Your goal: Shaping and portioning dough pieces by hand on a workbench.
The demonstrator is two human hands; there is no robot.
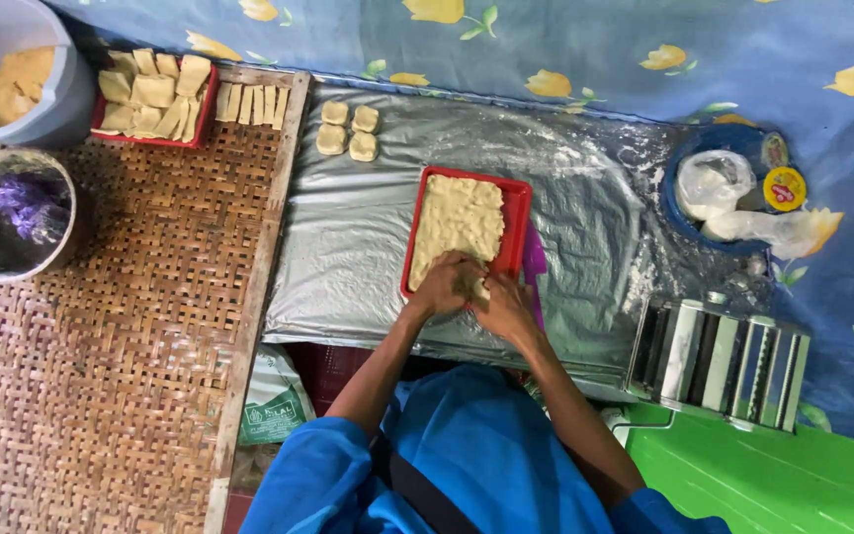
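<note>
Fingers of both hands press down into pale dough (455, 220) spread in a red rectangular tray (517, 213) on the silver sheet (348, 247). Left hand (444, 284) and right hand (504, 307) lie side by side at the tray's near end, hiding its edge; fingertips are too bunched to tell apart. A purple thing (534, 259) peeks from beneath the tray.

Both hands (476, 292) pressing pale dough (457, 220) into red tray (518, 213), silver sheet (348, 247) beneath
</note>
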